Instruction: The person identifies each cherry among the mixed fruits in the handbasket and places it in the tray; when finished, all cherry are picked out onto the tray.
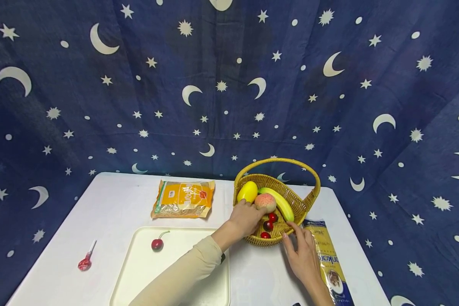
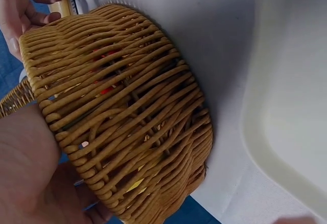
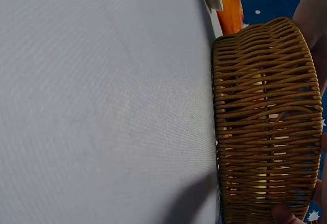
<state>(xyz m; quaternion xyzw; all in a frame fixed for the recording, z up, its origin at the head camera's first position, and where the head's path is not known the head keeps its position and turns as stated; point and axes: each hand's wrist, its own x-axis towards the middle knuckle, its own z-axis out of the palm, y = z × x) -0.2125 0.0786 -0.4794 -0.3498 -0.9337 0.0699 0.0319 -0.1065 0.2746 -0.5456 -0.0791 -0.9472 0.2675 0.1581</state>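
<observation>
Stretches a beige sleeve (image 1: 183,274) across the cream tray (image 1: 131,272), with the left hand (image 1: 244,220) inside the wicker basket (image 1: 263,242) on the white worktop (image 1: 258,274), fingers bent beside the lemon (image 1: 247,190) and peach (image 1: 265,202); cannot tell whether gripping either. Lightly pinches the basket's rim with the right hand (image 1: 303,251), near the banana's (image 1: 281,204) lower tip.

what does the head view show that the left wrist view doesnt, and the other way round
Only the head view: the lollipop, the stemmed cherry on the tray, the orange bag, and the lemon, peach and banana as clear shapes.

Only the left wrist view: the wicker basket close up and side-on, bits of red and yellow showing through its weave.

Both: the wicker basket, tray, white table, blue cloth, left hand and right hand.
</observation>
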